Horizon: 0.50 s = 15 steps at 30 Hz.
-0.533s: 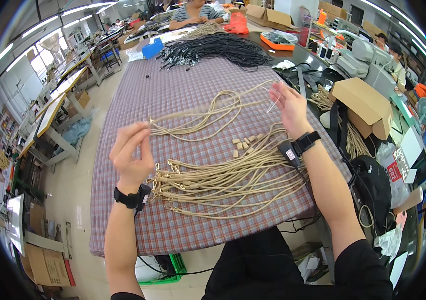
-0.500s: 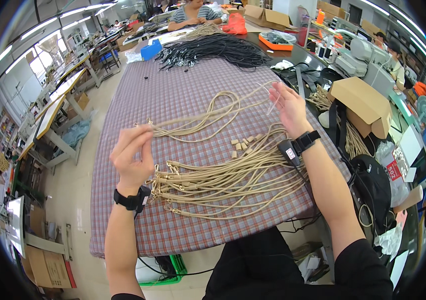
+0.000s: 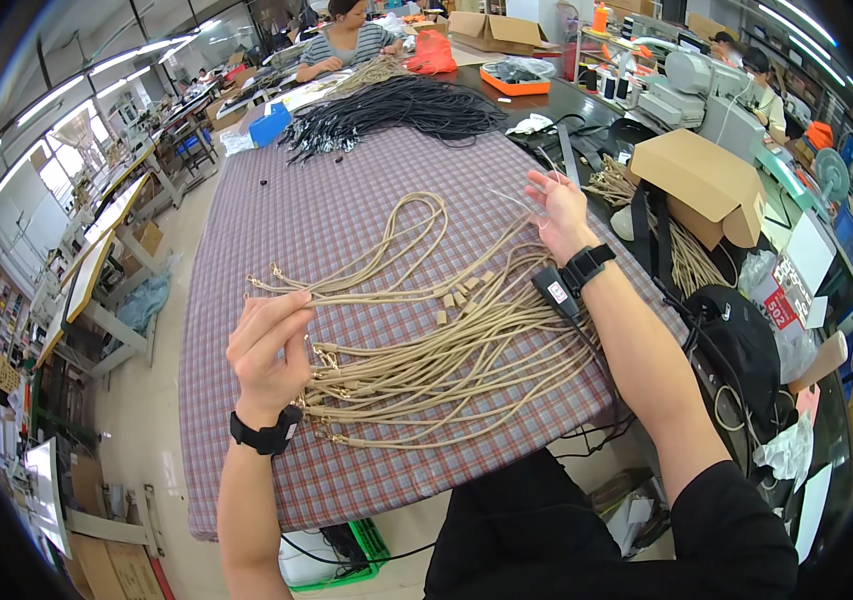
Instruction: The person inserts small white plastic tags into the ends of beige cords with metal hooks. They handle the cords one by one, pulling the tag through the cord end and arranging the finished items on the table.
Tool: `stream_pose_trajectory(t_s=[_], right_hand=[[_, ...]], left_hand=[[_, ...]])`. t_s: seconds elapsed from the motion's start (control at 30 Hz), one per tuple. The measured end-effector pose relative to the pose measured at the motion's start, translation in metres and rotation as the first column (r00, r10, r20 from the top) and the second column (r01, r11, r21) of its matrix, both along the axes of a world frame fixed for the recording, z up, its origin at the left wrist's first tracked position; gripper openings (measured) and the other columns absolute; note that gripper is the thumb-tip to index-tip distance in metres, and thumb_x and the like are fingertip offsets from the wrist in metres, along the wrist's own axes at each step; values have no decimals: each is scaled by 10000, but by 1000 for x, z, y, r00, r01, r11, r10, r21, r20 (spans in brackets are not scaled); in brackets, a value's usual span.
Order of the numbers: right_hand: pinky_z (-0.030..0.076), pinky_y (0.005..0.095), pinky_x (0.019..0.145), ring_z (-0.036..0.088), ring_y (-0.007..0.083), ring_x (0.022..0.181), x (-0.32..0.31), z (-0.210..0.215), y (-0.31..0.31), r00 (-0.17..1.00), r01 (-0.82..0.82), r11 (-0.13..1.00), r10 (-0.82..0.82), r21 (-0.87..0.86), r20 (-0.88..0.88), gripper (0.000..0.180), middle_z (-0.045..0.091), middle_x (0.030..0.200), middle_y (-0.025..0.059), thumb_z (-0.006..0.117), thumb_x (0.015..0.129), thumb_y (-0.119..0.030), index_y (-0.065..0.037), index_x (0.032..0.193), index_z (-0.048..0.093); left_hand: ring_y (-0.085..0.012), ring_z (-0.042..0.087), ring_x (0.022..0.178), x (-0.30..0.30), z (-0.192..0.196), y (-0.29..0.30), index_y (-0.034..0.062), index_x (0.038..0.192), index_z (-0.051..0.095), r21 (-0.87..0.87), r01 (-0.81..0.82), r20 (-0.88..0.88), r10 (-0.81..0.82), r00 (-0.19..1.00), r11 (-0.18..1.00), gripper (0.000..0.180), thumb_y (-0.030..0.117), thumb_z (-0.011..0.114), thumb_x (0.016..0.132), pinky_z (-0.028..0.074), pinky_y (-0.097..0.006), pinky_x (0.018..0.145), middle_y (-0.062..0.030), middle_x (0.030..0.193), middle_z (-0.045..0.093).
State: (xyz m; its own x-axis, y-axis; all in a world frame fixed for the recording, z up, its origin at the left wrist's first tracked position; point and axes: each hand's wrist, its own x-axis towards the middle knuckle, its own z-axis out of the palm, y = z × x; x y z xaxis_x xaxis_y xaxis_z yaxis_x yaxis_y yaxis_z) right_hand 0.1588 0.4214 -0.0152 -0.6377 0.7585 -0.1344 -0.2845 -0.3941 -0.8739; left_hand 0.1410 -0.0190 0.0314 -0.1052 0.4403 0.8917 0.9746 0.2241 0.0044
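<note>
A beige cord [image 3: 387, 297] is stretched between my two hands above the checked cloth. My left hand [image 3: 272, 345] pinches it near one end, thumb against fingertips. At the cord's other end is my right hand [image 3: 559, 212], raised, with the cord meeting it at the thumb. A thin pale strand [image 3: 507, 198] sticks out beside those fingers; its hold is partly hidden. Beyond, a looped beige cord [image 3: 417, 205] with metal clasps lies on the cloth. Nearer me a bundle of beige cords [image 3: 437, 385] is spread out, clasps toward the left. Several small beige pieces [image 3: 462, 298] lie above it.
The checked cloth [image 3: 247, 490] covers the table. A heap of black cords [image 3: 397, 110] lies at the far end, near a seated person [image 3: 347, 45]. To the right are an open cardboard box [image 3: 697, 180], a black bag [image 3: 737, 345] and a sewing machine [image 3: 687, 90].
My left hand has moved slightly down with the cord, which now runs lower between my hands. My right hand has come slightly lower and left. The view has shifted.
</note>
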Motion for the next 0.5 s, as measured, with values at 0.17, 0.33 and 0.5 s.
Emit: stream_pose_trajectory(t_s=[0.17,0.33,0.5], right_hand=[[599,525,913,658,258,1075,-8,-16,7,995,78,997,-77,4,-57,310,585,1455,155,398,1187,-203,-151,1484,474],[619,481,776,646,277,850,-5,-11,-2,998,-15,998,18,-56,58,355,503,1442,246,330,1209,-356,-227,1521,439],[531,391,623,610,220,692,-6,-7,-2,997,-67,994,64,-90,-39,379,626,1008,136,344,1204,-431,-145,1428,454]], left_hand=[[-289,736,850,9,4,12,-39,930,751,-10,58,-30,-59,998,998,215,-192,746,779,561,-368,729,-147,1059,800],[-303,751,865,14,5,10,-56,929,744,-51,48,-76,-52,996,998,205,-196,734,778,568,-380,740,-159,1054,795],[-320,755,948,2,-2,-1,-59,1000,740,-49,-110,-95,105,990,993,232,-196,714,814,595,-402,794,-164,1109,778]])
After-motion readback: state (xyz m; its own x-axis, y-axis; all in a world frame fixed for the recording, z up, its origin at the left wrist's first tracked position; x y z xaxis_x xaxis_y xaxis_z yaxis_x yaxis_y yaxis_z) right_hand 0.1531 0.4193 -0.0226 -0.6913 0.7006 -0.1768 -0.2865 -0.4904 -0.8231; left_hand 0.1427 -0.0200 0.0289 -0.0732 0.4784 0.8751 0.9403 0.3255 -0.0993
